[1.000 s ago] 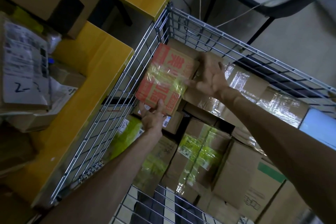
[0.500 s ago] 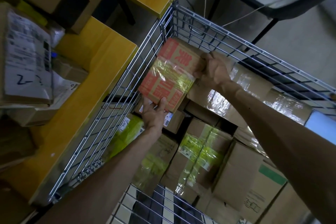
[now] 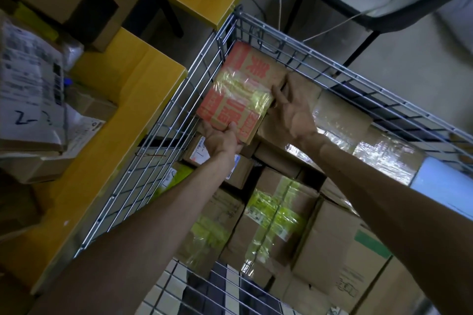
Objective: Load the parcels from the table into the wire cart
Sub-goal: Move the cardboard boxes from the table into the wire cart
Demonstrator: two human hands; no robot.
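Head view: the red-printed carton (image 3: 238, 92) lies tilted in the far left corner of the wire cart (image 3: 311, 51), against the wall beside the yellow desk (image 3: 122, 100). Its long axis runs away from the person. The left grip (image 3: 221, 139) pinches its near end, thumb on top. The right grip (image 3: 291, 112), fingers spread, touches its right edge. Seating it probably depends on the left grip.
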